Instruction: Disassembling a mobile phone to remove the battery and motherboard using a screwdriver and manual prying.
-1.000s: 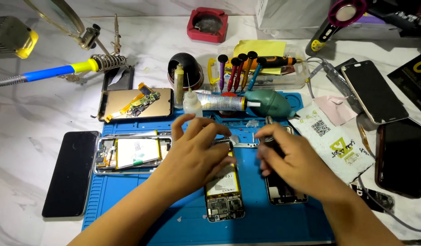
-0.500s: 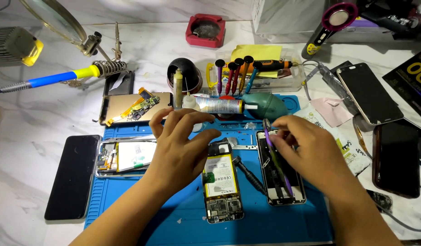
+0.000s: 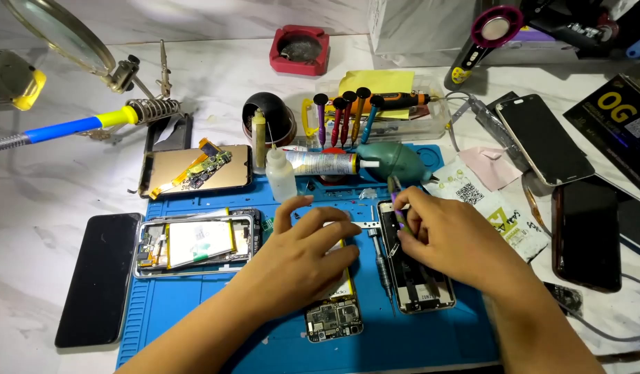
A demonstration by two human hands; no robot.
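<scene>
Your left hand (image 3: 303, 253) had slid down since half a second before and lay flat, fingers spread, pressing on the opened phone (image 3: 332, 312) on the blue mat (image 3: 195, 305), holding it steady. Your right hand (image 3: 441, 239) had pulled in and pinched the purple tweezers (image 3: 397, 204) over the phone frame (image 3: 417, 284) just beside it.

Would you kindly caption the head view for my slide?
Left hand rests on an opened phone; right hand holds tweezers over a blue mat.
</scene>
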